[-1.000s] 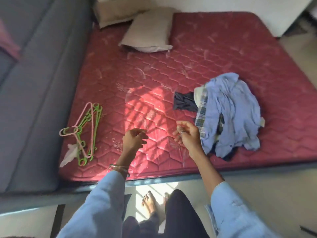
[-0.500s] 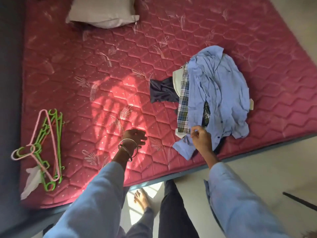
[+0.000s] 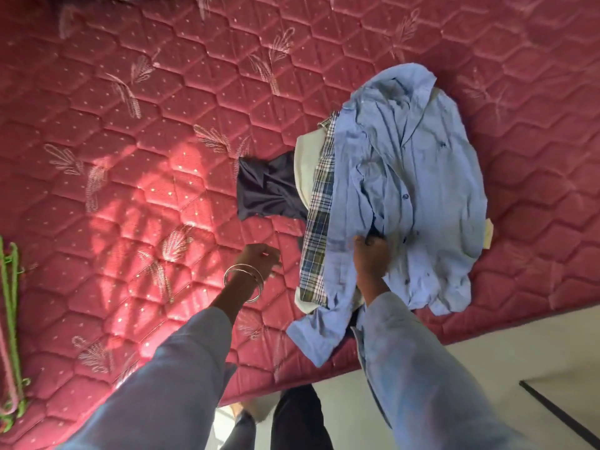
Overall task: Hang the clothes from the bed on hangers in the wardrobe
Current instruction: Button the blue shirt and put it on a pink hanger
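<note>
A pile of clothes lies on the red quilted mattress [image 3: 162, 157] near its front edge. On top is a light blue shirt [image 3: 422, 177]. Under it show a plaid shirt [image 3: 318, 228], a cream garment [image 3: 305, 151] and a dark navy piece [image 3: 269, 190]. My right hand [image 3: 370, 258] is closed on a fold of the light blue shirt near its buttons. My left hand [image 3: 259, 259] hovers just left of the pile with loosely curled fingers, holding nothing. Green and pink hangers [image 3: 9, 319] lie at the mattress's far left edge, partly cut off.
The mattress's front edge runs diagonally at the lower right, with pale floor [image 3: 487, 358] beyond it. A dark strip [image 3: 558, 414] crosses the floor at the lower right. My legs and feet stand close against the bed.
The view has closed in on the clothes pile. My right hand moved up from the pile's lower edge and gripped the blue shirt. My left hand came nearer to the pile.
</note>
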Demonstrator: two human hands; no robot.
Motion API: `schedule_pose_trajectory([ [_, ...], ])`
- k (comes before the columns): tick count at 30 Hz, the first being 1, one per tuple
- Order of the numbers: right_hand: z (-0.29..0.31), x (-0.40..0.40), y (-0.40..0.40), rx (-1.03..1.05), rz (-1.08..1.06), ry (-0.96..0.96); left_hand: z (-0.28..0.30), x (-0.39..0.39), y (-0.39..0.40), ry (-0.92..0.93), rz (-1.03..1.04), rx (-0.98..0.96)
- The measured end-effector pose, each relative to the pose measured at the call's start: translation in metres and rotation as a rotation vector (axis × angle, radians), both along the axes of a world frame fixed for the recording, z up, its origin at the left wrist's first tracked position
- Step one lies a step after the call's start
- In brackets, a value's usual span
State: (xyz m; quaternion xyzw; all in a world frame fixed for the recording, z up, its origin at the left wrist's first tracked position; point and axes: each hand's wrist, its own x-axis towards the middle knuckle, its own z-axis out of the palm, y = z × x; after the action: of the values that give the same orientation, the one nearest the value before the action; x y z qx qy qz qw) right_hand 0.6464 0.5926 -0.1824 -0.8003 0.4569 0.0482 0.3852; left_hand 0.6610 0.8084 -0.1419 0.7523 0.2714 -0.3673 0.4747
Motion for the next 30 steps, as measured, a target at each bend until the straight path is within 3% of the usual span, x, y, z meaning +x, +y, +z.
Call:
schedule_pose_trajectory([
  [3, 0.031, 0.006, 0.020, 0.108, 0.023, -0.216, 0.001, 0.021, -0.017, 0.080, 0.094, -0.115],
  [5, 0.062, -0.005, 0.046, 0.193, 0.235, -0.364, 0.011, 0.038, -0.031, 0.108, 0.164, -0.222],
  [7, 0.089, -0.018, 0.072, 0.427, 0.447, -0.368, 0.022, 0.058, -0.042, 0.072, 0.272, -0.358],
  [9, 0.107, -0.029, 0.090, 0.655, 0.725, -0.287, 0.032, 0.078, -0.044, 0.043, 0.320, -0.608],
  [11, 0.113, -0.033, 0.095, 0.683, 1.094, -0.129, 0.037, 0.090, -0.041, 0.045, 0.261, -0.735],
  [13, 0.107, -0.024, 0.080, 0.620, 1.395, 0.115, 0.037, 0.102, -0.035, -0.037, 0.183, -0.589],
  [15, 0.097, -0.009, 0.052, 0.429, 1.538, 0.228, 0.044, 0.108, -0.024, -0.183, 0.186, -0.358],
  [16, 0.096, 0.001, 0.036, 0.219, 1.486, 0.221, 0.046, 0.110, -0.015, -0.226, 0.185, -0.288],
  [18, 0.096, 0.018, 0.007, -0.157, 1.061, -0.085, 0.056, 0.108, 0.004, -0.253, 0.169, -0.225],
  [19, 0.099, 0.025, -0.005, -0.223, 0.810, -0.273, 0.062, 0.104, 0.014, -0.249, 0.167, -0.215],
  [21, 0.101, 0.040, -0.025, -0.271, 0.547, -0.521, 0.083, 0.091, 0.032, -0.241, 0.134, -0.245],
  [24, 0.091, 0.062, -0.044, -0.341, 0.456, -0.563, 0.124, 0.064, 0.062, -0.224, 0.003, -0.382],
  [26, 0.086, 0.077, -0.052, -0.405, 0.448, -0.509, 0.149, 0.042, 0.095, -0.228, 0.060, -0.446],
  [28, 0.087, 0.086, -0.046, -0.437, 0.459, -0.425, 0.154, 0.023, 0.140, -0.236, 0.215, -0.366],
  [30, 0.092, 0.091, -0.029, -0.417, 0.524, -0.363, 0.151, 0.013, 0.181, -0.181, 0.223, -0.081],
])
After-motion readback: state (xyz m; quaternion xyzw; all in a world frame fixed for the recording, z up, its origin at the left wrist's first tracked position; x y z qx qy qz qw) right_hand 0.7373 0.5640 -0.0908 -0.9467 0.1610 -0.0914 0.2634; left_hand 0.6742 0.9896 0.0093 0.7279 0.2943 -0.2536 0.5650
